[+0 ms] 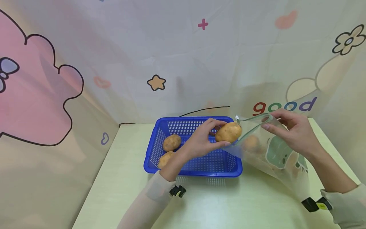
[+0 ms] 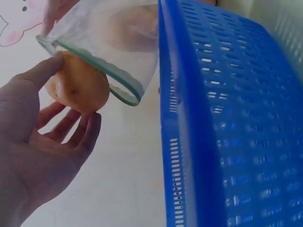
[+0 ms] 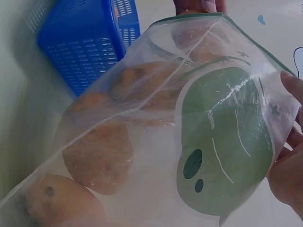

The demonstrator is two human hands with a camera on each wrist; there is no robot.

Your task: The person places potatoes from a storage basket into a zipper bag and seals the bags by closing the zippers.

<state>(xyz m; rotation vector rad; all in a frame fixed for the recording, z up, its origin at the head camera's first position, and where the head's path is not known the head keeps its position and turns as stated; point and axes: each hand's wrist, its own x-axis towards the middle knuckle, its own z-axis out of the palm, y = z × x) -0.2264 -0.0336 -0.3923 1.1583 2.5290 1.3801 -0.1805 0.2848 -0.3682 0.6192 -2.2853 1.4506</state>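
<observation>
My left hand (image 1: 201, 140) grips a potato (image 1: 228, 132) between thumb and fingers, over the right part of the blue basket. In the left wrist view that potato (image 2: 78, 84) is at the mouth of a clear zip bag (image 2: 90, 56). My right hand (image 1: 297, 132) pinches the green-edged rim of the bag (image 1: 266, 159) between thumb and fingers, and the mouth is parted. Through the printed plastic several potatoes (image 3: 99, 156) show inside in the right wrist view. Two more potatoes, one (image 1: 172, 142) behind the other (image 1: 166, 159), lie at the basket's left side; my left forearm partly covers the nearer one.
The blue plastic basket (image 1: 197, 173) stands on a pale table (image 1: 120, 178), left of the bag. A printed cloth (image 1: 183, 63) with cartoon shapes hangs behind and beside the table. Dark wrist devices (image 1: 178, 191) are strapped at both sleeves.
</observation>
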